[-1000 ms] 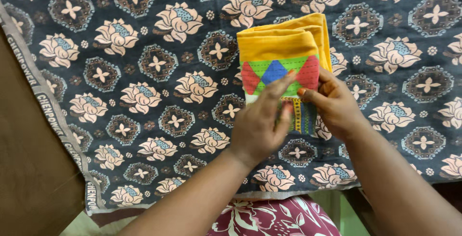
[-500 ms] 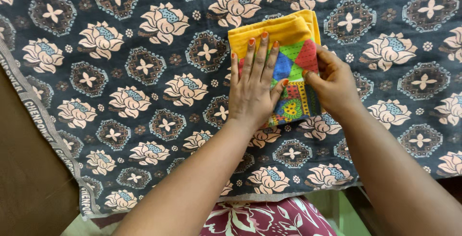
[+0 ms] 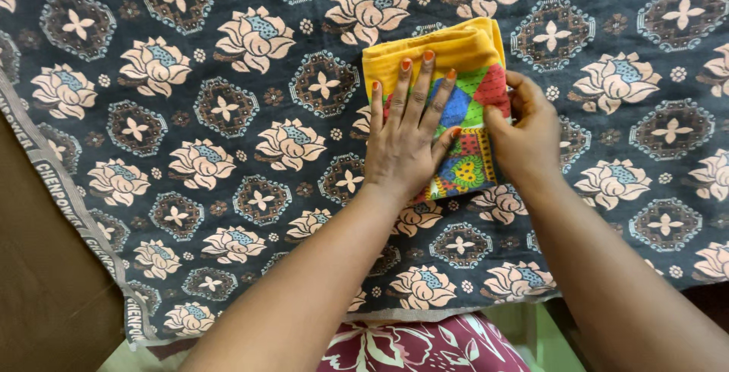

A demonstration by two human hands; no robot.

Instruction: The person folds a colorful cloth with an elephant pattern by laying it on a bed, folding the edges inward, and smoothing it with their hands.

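Left hand [image 3: 402, 148]: bare — nails painted orange
Right hand [image 3: 528, 137]: bare, no rings visible
Forearms: no sleeves
Garment [image 3: 425, 345]: maroon cloth — pale floral print, at the lap

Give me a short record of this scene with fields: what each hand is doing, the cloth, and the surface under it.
left hand: flat, fingers spread, pressing on the folded cloth
right hand: gripping the cloth's right edge
folded cloth: yellow with a multicoloured patchwork band
surface: dark floral-print blanket
near edge: maroon floral garment
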